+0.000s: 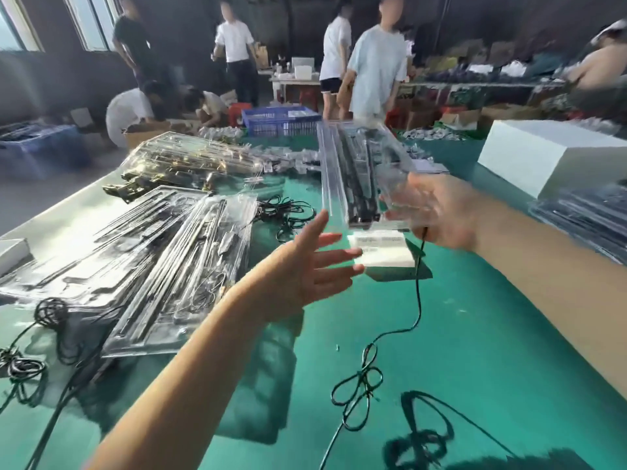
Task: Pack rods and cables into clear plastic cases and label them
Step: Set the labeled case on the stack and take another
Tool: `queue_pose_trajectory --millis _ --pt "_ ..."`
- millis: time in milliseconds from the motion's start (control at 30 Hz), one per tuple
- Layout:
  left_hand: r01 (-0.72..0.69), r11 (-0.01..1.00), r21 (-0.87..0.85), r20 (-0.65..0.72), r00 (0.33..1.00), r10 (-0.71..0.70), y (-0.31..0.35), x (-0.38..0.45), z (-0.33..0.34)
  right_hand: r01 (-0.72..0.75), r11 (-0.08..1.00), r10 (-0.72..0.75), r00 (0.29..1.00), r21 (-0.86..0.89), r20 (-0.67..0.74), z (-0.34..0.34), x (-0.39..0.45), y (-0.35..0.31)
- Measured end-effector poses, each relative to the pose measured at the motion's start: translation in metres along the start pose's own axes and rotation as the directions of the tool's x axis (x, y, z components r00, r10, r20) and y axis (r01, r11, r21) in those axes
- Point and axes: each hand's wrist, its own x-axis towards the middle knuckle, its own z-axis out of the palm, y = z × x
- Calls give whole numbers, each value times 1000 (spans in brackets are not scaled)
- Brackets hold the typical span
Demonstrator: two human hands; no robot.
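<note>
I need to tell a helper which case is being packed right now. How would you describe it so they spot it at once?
On the green table, look at the middle, where the right hand grips the near end of a long clear plastic case holding black rods. Unlike the cases lying flat at the left, it is lifted, and a thin black cable dangles beneath it.

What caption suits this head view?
Right hand lifts a clear case with dangling cable; left hand reaches in.
</note>
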Motion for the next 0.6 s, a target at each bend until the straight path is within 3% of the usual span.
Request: queue_pose_trajectory --millis 100,267,367,433,500,533,600 --pt "-93 968 -234 -106 992 69 -3 25 14 -21 998 20 1000 -54 -10 -9 -5 9" --pt "-146 943 -299 -128 985 111 -2 46 26 -50 998 52 997 -37 63 -25 -10 36" --pt "-163 923 -348 -205 974 95 4 51 20 -68 960 58 997 -273 -43 -28 -32 66" --pt "-167 933 -320 -248 965 88 4 51 16 -130 769 64 990 -626 -127 -21 -57 95" --pt "-166 929 -332 -271 960 75 2 51 13 -152 463 142 985 -873 -96 -14 -78 124" --pt "-178 920 -349 -285 955 77 0 51 13 -138 329 172 981 -934 -85 -11 -85 134" --pt "-177 920 -351 -287 955 74 -4 52 12 -116 171 163 983 -979 -88 -8 -91 140"
